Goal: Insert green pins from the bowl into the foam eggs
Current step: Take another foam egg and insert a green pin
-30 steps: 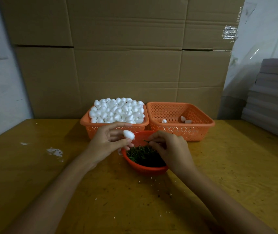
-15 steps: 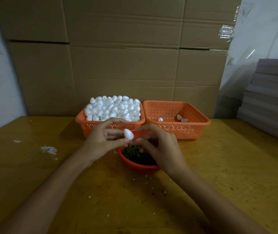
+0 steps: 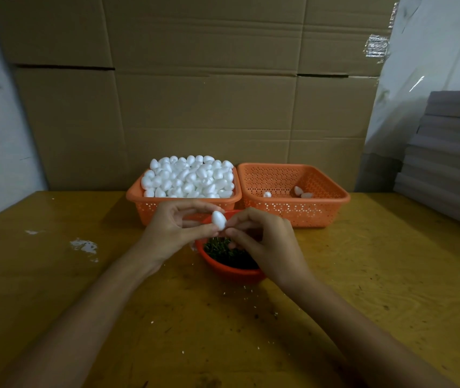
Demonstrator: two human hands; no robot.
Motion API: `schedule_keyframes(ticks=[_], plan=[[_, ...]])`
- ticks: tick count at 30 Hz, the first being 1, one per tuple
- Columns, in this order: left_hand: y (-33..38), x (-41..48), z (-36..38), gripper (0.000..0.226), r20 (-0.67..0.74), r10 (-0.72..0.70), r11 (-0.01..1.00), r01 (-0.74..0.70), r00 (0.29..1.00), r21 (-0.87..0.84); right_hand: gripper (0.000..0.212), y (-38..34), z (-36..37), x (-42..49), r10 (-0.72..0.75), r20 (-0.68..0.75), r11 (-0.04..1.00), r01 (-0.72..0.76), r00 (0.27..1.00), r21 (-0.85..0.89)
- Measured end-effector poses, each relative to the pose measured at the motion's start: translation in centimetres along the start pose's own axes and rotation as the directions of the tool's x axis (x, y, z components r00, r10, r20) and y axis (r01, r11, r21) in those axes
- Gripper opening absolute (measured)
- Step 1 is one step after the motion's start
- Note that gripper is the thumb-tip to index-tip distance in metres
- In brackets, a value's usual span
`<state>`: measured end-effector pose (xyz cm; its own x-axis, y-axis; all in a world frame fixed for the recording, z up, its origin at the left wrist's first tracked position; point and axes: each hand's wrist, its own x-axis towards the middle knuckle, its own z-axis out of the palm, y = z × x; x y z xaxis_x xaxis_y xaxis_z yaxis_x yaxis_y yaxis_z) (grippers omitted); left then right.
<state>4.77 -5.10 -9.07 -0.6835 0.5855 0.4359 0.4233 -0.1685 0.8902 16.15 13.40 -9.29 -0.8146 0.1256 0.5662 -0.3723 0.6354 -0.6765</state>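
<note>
White foam egg (image 3: 218, 220), upright, pinched between thumb and fingertips of left hand (image 3: 172, 228), just above the far rim of round red plastic bowl (image 3: 223, 271). Right hand (image 3: 262, 242) over the bowl's right half, thumb and forefinger closed together against the egg's lower right side; anything held between them too small to make out. Dark green pins (image 3: 217, 247) heaped inside the bowl. Behind the bowl to the left, orange perforated plastic basket (image 3: 144, 204) piled high with white foam eggs (image 3: 189, 177). Behind the bowl to the right, matching orange basket (image 3: 307, 215) with three eggs (image 3: 301, 193) on its floor. Beneath the bowl, yellow wooden table (image 3: 363, 275). Far behind the bowl, wall of brown cardboard boxes (image 3: 195, 107).
</note>
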Motion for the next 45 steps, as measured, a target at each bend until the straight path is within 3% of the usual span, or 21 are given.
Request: schedule_keyframes(ticks=[7, 14, 22, 33, 45], plan=[[0.2, 0.0, 0.2, 0.035, -0.034, -0.059, 0.979, 0.052, 0.998, -0.198, 0.010, 0.1, -0.3, 0.1, -0.030, -0.025, 0.999, 0.031, 0.999, 0.024], [0.6, -0.3, 0.2, 0.029, -0.006, -0.061, 0.949, 0.056, 0.998, -0.310, 0.014, 1.3, -0.9, 0.6, 0.041, -0.136, 0.999, -0.041, 0.990, 0.002], [0.6, -0.3, 0.0, 0.024, 0.031, 0.005, 0.991, -0.001, 1.000, -0.137, 0.014, 1.7, -1.5, 0.8, 0.074, -0.188, 0.997, -0.078, 0.979, -0.010], [0.6, -0.1, 0.0, 0.025, 0.058, 0.090, 0.995, -0.092, 0.994, 0.039, 0.008, 1.3, -1.5, 0.9, 0.019, -0.142, 0.995, -0.033, 0.990, -0.094], [0.4, -0.1, -0.1, 0.023, 0.049, 0.066, 0.995, -0.069, 0.997, 0.076, 0.010, 1.3, -1.6, 0.8, 0.016, -0.121, 0.994, -0.029, 0.993, -0.103]])
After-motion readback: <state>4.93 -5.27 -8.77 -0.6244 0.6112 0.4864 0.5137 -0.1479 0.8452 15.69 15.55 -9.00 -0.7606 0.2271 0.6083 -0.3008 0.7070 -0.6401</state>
